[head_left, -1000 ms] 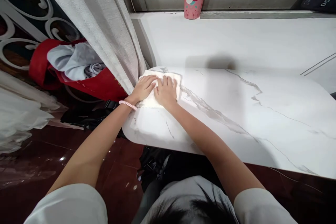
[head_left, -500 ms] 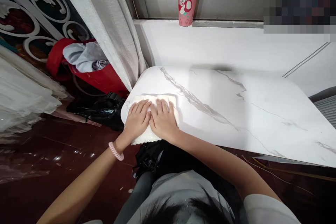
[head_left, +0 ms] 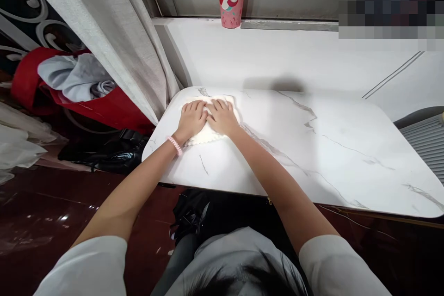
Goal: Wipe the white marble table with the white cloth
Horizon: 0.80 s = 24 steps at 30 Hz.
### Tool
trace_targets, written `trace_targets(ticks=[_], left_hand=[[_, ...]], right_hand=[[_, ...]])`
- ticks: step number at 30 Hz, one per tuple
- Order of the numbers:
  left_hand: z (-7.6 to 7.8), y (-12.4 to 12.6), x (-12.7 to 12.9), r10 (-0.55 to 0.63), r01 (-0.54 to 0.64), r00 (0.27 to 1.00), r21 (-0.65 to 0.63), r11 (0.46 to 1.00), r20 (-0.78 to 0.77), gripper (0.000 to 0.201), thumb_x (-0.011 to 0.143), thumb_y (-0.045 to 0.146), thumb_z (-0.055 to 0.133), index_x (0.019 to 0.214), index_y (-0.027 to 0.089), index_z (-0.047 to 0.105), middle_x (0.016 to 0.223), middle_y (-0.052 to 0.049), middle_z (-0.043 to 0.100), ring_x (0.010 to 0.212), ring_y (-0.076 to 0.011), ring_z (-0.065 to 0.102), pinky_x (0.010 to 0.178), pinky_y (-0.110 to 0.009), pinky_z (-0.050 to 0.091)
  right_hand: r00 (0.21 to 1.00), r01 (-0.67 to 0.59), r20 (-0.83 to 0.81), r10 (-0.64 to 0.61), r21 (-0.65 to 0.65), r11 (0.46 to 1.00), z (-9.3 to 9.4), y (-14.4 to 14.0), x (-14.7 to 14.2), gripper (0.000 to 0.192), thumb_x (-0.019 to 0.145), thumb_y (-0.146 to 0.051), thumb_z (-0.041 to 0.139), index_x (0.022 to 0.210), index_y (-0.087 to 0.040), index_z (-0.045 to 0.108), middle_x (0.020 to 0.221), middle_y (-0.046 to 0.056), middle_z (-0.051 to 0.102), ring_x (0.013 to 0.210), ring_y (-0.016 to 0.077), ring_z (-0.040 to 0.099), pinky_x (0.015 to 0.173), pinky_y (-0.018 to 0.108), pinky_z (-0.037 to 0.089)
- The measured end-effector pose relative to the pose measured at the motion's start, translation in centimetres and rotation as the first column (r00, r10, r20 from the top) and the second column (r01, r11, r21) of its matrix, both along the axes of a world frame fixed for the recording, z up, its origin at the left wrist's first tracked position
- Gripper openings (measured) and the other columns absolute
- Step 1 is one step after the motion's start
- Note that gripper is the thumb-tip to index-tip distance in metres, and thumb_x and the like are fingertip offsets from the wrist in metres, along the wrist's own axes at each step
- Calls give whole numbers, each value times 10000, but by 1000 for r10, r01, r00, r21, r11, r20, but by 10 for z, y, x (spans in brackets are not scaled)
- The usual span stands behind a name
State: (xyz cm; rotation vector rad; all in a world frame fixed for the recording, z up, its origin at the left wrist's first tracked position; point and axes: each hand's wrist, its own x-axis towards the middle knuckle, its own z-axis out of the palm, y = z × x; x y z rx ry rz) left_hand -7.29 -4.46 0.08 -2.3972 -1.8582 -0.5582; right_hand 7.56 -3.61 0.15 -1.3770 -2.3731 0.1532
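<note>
A cream-white cloth (head_left: 207, 136) lies spread on the white marble-patterned table (head_left: 287, 134), near its far left corner. My left hand (head_left: 193, 119) presses flat on the cloth, wearing a pink coiled band at the wrist. Beside it, my right hand (head_left: 222, 118) also rests flat on the cloth, its thumb close to the left one. Both hands have their fingers stretched out and pointing away from me. Much of the cloth's middle is hidden under them.
A pink cup (head_left: 231, 0) stands on the window ledge behind the table. Left of the table hang a pale curtain (head_left: 118, 23) and, past it, a red bag (head_left: 100, 113) with grey-white fabric. A black bag (head_left: 114, 155) lies below. A ribbed grey object (head_left: 426, 143) is at the right.
Both hands and the cloth have slid away from me, from the table's near left edge toward its far left corner. The arms are stretched further out, and the view has shifted slightly.
</note>
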Motion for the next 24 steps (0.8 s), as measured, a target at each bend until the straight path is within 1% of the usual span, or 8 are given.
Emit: trace_targets(ticks=[3,5,8,11,13,16,19,24], left_hand=[[3,37,19,-49,49,999,-22,999,21,489,998,392,194,1299,166,506,1392,-96,544,1311,-244,444,1154,-448,291],[3,53,36,-67,67,997,-26,997,28,533,982,396,172,1307,150,516,1390,-90,549,1316,-231,445,1160,-418,280],[2,61,60,-95,96,994,-23,995,46,502,959,343,221,1311,159,527,1400,-93,547,1329,-229,442,1175,-418,253],[1,52,75,-133,134,988,-15,991,75,443,951,280,287,1307,176,529,1417,-113,536,1344,-251,431,1180,-463,231],[1,37,80,-148,150,986,-16,989,82,442,958,263,287,1322,160,517,1431,-127,520,1358,-262,417,1182,-482,214],[1,3,83,-158,159,985,-18,987,67,463,971,267,272,1355,136,494,1454,-141,498,1379,-271,398,1186,-491,205],[1,-44,87,-141,142,989,-4,990,49,490,983,287,247,1384,122,476,1469,-153,487,1397,-291,383,1186,-511,210],[-2,-129,101,-83,83,995,13,996,49,522,989,302,254,1440,107,431,1481,-180,473,1416,-331,368,1184,-559,220]], right_hand=[[997,74,16,-74,-28,997,0,27,17,453,982,-261,384,1419,-191,481,1543,97,401,1417,256,318,1176,501,172],[994,107,17,-106,-27,994,0,37,33,460,982,-262,375,1427,-195,474,1544,93,402,1418,251,319,1176,495,176],[988,157,4,-157,-14,987,-1,40,54,458,982,-251,364,1420,-192,482,1538,96,410,1412,247,328,1176,493,180],[981,193,-7,-193,-1,981,-3,29,67,457,976,-241,366,1412,-185,493,1533,98,418,1410,255,331,1175,496,182],[980,198,-5,-198,13,980,-5,15,72,464,974,-239,363,1415,-175,489,1532,104,418,1411,265,329,1174,502,179],[984,180,14,-180,32,983,-6,-16,78,470,979,-246,356,1425,-162,476,1533,120,414,1411,273,330,1173,515,182],[991,130,33,-132,52,990,-6,-56,86,471,985,-262,345,1423,-158,479,1530,125,416,1410,284,336,1172,524,194],[998,-11,67,6,77,997,-4,-129,106,491,988,-296,324,1427,-140,478,1526,133,420,1420,290,321,1184,525,201]])
